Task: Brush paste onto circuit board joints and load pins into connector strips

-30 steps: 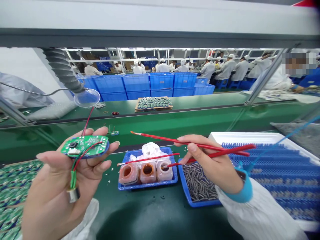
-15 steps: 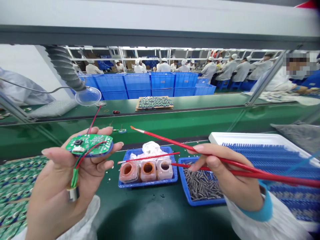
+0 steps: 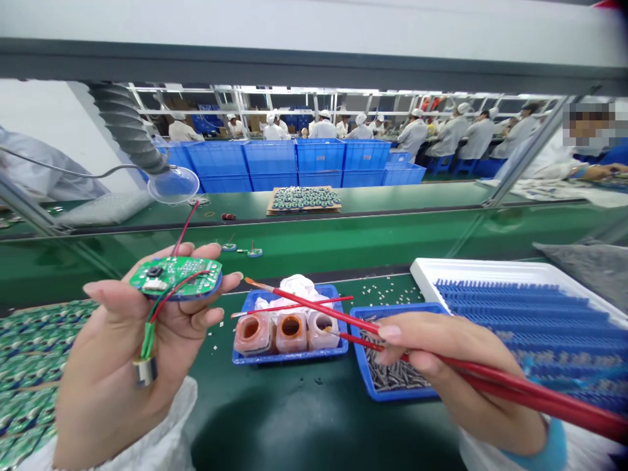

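My left hand (image 3: 122, 353) is raised palm up, its fingers curled under a round green circuit board (image 3: 175, 275). Red and green wires run from the board down to a small metal motor (image 3: 146, 370) hanging over my palm. My right hand (image 3: 456, 373) pinches two long red-handled brushes (image 3: 392, 333) like chopsticks. One brush tip points toward the board, the other lies over the small jars (image 3: 289, 331) of orange-brown liquid. These jars stand in a small blue tray (image 3: 294, 356) with white cloth behind them.
A blue tray of small metal pins (image 3: 392, 376) sits under my right hand, a white tray with blue rows (image 3: 520, 294) to its right. Green boards (image 3: 24, 366) lie at left. A cardboard sheet of parts (image 3: 303, 199) rides the conveyor. Workers in white sit beyond.
My right hand has dropped down and toward me, lowering the brushes so their tips sit near the jars. The left hand with the board has barely shifted.
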Action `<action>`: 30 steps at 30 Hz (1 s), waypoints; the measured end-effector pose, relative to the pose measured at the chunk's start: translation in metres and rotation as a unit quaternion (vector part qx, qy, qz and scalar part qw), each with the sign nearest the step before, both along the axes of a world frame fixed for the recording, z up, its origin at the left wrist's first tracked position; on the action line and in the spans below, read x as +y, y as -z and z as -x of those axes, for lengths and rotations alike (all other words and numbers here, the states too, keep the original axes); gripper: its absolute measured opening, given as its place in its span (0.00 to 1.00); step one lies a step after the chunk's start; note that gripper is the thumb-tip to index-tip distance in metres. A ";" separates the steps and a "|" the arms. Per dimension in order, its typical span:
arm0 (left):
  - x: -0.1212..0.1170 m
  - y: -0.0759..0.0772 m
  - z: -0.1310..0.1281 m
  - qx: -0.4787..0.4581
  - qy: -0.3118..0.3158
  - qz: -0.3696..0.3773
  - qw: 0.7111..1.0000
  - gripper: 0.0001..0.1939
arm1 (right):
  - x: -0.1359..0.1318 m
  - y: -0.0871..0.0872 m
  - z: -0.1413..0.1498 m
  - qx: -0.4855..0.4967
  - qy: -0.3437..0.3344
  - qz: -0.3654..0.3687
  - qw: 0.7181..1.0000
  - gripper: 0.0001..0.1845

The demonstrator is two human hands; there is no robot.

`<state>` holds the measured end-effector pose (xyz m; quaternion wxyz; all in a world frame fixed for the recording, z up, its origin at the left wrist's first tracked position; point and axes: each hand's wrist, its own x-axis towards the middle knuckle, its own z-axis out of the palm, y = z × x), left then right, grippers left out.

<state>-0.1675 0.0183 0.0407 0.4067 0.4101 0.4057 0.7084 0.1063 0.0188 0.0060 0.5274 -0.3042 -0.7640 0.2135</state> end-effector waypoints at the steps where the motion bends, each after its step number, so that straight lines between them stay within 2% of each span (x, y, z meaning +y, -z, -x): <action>1: 0.000 0.001 0.000 0.003 0.001 -0.002 1.000 0.26 | -0.002 0.000 -0.002 -0.008 -0.012 -0.005 1.000 0.15; 5: 0.002 0.001 -0.001 -0.011 0.006 -0.004 1.000 0.27 | -0.007 0.001 -0.012 -0.044 -0.104 -0.037 0.993 0.10; 7: 0.002 -0.001 -0.002 -0.020 0.008 -0.002 1.000 0.26 | -0.007 0.001 -0.014 -0.051 -0.124 -0.040 0.990 0.10; 19: 0.006 -0.003 -0.002 -0.032 -0.006 0.019 0.999 0.28 | -0.008 0.005 -0.017 -0.006 -0.107 -0.013 0.994 0.10; 22: 0.007 -0.005 -0.005 -0.041 -0.012 0.020 0.999 0.28 | -0.010 0.009 -0.020 0.028 -0.094 0.002 0.995 0.09; 25: 0.008 -0.006 -0.009 -0.060 -0.009 0.021 0.998 0.27 | -0.013 0.009 -0.023 0.127 -0.058 0.013 0.990 0.09; 30: 0.008 -0.003 -0.016 -0.060 0.035 0.023 0.997 0.25 | -0.001 0.005 -0.032 0.310 0.065 -0.053 0.947 0.07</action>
